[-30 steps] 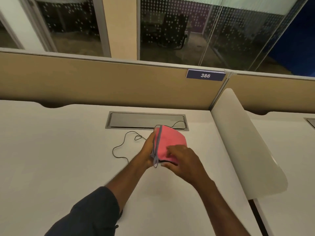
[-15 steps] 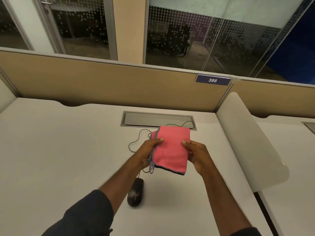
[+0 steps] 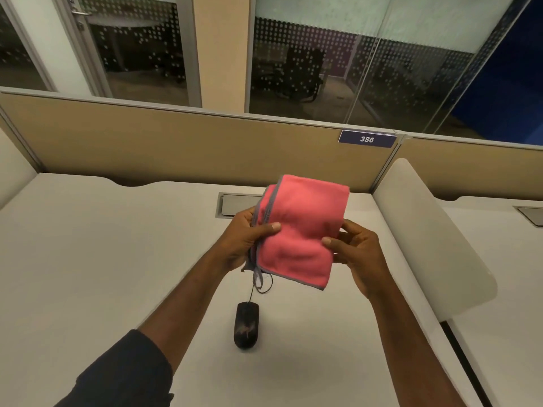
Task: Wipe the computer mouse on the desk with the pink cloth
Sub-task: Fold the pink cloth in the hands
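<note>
Grip: pink cloth pinched on both sides, left hand at hemmed edge, right hand at fold. Cloth now raised higher off desk than 0.5 s ago, held flat, folded. Mouse fully exposed below, untouched, cable trailing under cloth. Judged: cloth readied; wiping not yet begun.

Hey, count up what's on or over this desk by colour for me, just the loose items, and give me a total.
Pink: 1, the pink cloth, held above the desk by the left hand and right hand.
Black: 1, the computer mouse with its cable, lying on the desk.
Total: 2
</note>
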Action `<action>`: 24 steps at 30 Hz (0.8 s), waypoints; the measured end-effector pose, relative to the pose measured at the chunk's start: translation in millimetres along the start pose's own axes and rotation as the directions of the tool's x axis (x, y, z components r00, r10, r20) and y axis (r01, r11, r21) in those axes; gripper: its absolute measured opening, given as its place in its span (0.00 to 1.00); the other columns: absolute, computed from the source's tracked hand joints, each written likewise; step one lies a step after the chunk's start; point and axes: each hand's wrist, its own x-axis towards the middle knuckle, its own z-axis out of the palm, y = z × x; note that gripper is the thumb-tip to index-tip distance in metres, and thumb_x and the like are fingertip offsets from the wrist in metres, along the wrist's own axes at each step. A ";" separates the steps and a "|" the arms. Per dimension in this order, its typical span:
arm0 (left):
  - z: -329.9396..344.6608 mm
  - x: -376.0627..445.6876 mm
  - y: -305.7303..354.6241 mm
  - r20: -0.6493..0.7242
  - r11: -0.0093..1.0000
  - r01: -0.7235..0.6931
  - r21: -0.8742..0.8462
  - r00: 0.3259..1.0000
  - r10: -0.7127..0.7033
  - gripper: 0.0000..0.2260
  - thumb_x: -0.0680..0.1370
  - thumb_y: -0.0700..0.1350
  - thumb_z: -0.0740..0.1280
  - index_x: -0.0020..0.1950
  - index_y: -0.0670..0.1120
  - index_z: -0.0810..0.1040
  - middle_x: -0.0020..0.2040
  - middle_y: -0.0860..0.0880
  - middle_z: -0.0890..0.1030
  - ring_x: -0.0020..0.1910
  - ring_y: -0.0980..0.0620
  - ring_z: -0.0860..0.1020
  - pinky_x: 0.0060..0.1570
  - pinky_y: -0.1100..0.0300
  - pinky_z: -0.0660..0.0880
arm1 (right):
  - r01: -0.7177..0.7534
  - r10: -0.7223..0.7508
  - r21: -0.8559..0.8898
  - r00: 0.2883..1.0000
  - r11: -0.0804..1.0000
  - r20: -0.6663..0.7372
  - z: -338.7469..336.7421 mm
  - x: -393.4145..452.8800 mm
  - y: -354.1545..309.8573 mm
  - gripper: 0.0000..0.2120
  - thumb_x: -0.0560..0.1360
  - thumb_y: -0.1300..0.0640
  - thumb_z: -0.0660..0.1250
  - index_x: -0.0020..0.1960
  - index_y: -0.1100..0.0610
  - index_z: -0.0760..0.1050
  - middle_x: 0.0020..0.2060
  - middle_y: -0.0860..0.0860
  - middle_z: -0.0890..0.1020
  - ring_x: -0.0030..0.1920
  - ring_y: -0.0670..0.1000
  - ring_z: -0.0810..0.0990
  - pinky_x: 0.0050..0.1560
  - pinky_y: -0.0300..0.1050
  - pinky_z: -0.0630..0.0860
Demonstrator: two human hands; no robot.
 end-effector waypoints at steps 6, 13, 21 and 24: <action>-1.5 -17.6 31.7 0.248 0.990 -0.122 0.065 0.963 0.103 0.08 0.73 0.30 0.70 0.49 0.39 0.85 0.57 0.34 0.83 0.58 0.36 0.81 0.59 0.42 0.79 | 0.239 -0.239 0.011 0.971 0.971 0.011 3.8 -11.7 -12.8 0.19 0.70 0.78 0.62 0.41 0.59 0.85 0.40 0.60 0.85 0.42 0.58 0.82 0.44 0.52 0.78; -0.6 -28.9 45.5 0.408 0.982 -0.177 0.071 0.903 0.134 0.15 0.78 0.34 0.64 0.38 0.49 0.83 0.65 0.39 0.80 0.67 0.38 0.76 0.55 0.51 0.78 | 0.230 -0.230 0.012 0.973 0.973 -0.001 8.8 -15.0 -17.2 0.23 0.66 0.77 0.56 0.34 0.55 0.82 0.44 0.60 0.82 0.50 0.58 0.78 0.41 0.46 0.73; -9.6 -36.7 28.1 0.346 0.993 -0.097 0.066 0.936 0.069 0.15 0.75 0.37 0.57 0.40 0.49 0.82 0.63 0.43 0.82 0.54 0.49 0.81 0.43 0.62 0.77 | 0.121 -0.121 -0.022 0.993 0.992 -0.007 -0.2 -18.7 -13.2 0.15 0.73 0.62 0.57 0.39 0.61 0.82 0.45 0.58 0.83 0.48 0.56 0.78 0.41 0.45 0.72; -16.8 -39.1 25.6 0.388 0.997 -0.073 0.013 0.920 0.062 0.10 0.73 0.44 0.60 0.45 0.47 0.81 0.66 0.39 0.79 0.61 0.43 0.79 0.48 0.58 0.78 | 0.113 -0.110 -0.104 0.993 0.988 0.039 -1.5 -20.8 -11.1 0.09 0.74 0.57 0.65 0.44 0.58 0.83 0.49 0.58 0.83 0.51 0.60 0.78 0.44 0.49 0.73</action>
